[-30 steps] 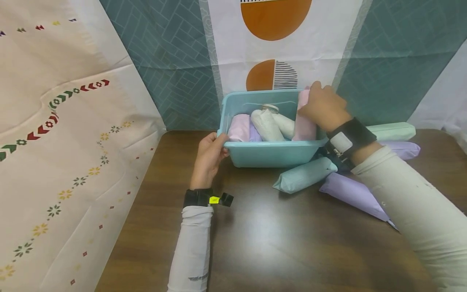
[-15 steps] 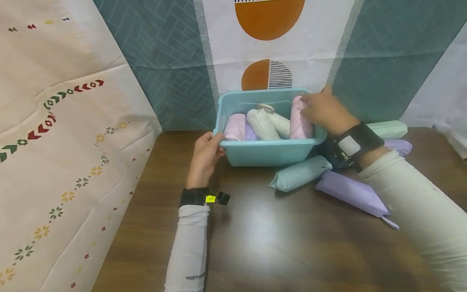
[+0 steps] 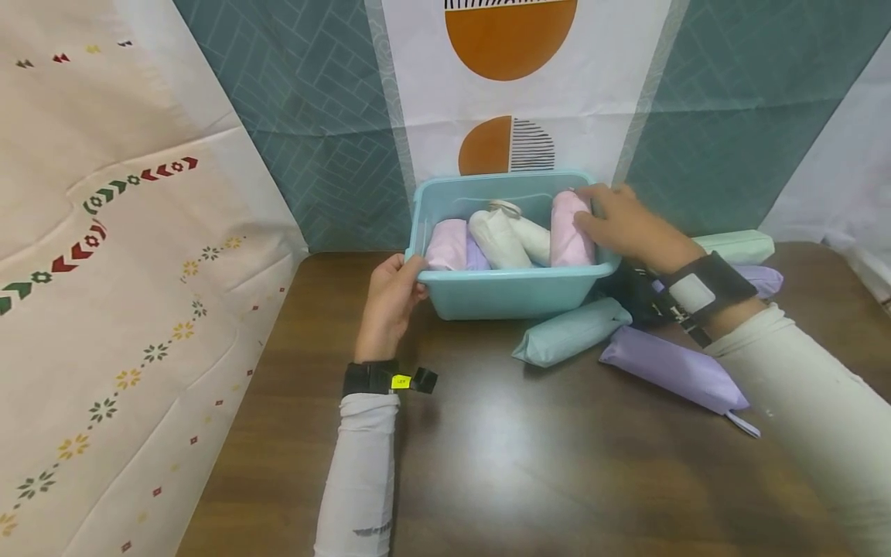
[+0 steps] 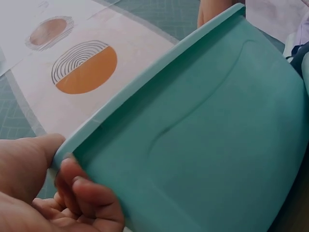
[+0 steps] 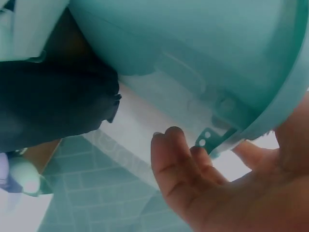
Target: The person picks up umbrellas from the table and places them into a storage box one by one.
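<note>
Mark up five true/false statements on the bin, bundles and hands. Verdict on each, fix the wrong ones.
1. The left hand grips the rim of the light blue bin. True.
2. Every bundle is in the bin. False: the teal bundle, for one, lies on the table in front of it.
3. Only white bundles are in the bin. False: a left-end pink bundle and a right-end pink bundle are in there too.
4. The right hand is at the bin's right end. True.
5. A purple bundle with a strap lies on the table, right of the teal one. True.
</note>
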The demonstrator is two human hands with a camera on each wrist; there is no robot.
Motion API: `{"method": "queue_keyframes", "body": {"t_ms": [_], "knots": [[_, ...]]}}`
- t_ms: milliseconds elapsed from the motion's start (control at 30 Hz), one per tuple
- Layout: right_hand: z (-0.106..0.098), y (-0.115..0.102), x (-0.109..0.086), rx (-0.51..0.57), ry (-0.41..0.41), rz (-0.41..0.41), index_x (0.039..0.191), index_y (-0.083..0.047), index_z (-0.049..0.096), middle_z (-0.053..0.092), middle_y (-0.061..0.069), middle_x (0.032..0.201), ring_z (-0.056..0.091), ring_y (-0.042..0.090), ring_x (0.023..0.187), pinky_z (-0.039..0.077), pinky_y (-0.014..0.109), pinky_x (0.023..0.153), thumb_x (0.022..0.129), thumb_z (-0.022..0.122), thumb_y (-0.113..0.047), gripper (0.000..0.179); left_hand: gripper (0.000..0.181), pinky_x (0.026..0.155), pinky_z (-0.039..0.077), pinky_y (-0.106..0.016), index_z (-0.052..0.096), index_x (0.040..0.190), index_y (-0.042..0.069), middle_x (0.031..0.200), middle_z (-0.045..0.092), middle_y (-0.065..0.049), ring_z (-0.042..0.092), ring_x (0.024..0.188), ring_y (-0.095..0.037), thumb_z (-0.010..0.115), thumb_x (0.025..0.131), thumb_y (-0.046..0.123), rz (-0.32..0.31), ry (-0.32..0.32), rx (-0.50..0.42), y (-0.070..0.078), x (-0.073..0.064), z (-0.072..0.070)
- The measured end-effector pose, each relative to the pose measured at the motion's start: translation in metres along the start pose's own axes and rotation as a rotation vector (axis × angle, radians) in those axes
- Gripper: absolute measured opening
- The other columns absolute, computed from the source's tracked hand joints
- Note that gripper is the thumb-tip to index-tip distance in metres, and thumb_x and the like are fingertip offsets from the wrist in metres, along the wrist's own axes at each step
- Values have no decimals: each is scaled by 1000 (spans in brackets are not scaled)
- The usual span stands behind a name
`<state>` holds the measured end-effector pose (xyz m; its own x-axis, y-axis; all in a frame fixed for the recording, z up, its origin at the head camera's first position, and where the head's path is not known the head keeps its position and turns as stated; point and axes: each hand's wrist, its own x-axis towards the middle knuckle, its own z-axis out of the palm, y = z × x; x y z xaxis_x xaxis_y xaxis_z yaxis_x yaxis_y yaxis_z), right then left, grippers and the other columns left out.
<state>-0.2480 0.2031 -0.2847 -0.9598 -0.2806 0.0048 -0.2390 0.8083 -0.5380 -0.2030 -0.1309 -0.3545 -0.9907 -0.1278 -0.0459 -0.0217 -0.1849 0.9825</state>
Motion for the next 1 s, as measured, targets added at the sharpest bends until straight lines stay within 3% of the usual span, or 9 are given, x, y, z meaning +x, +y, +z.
{"method": "queue_keyframes", "body": {"t_ms": [233, 433, 733, 1000], "knots": [[2, 14, -16, 71, 98, -13, 150, -6, 30, 39, 31, 134, 46, 45, 115, 40, 58, 86, 102, 39, -40, 60, 11, 54, 37, -22, 49, 83, 2, 70, 43, -4, 43, 55, -10, 58, 84, 8, 24, 25, -29, 0, 0, 3], [2, 20, -32, 105, 129, -57, 150, -8, 31, 40, 27, 137, 49, 46, 114, 42, 58, 85, 102, 38, -44, 61, 11, 53, 37, -22, 48, 82, 2, 69, 43, -4, 42, 54, -10, 58, 84, 7, 13, 25, -35, 0, 0, 4], [-1, 39, -59, 87, 165, -48, 151, -8, 30, 40, 27, 138, 48, 49, 117, 40, 60, 87, 102, 39, -40, 59, 11, 54, 38, -22, 49, 84, 2, 70, 43, -4, 43, 55, -10, 58, 86, 8, 15, 18, -19, 1, -2, 5], [12, 57, -87, 82, 159, -57, 146, -3, 36, 44, 26, 135, 49, 46, 113, 41, 59, 85, 103, 43, -35, 53, 12, 54, 37, -22, 47, 81, 2, 67, 42, -3, 42, 54, -10, 57, 84, 5, 15, 16, -38, 1, -2, 5]]}}
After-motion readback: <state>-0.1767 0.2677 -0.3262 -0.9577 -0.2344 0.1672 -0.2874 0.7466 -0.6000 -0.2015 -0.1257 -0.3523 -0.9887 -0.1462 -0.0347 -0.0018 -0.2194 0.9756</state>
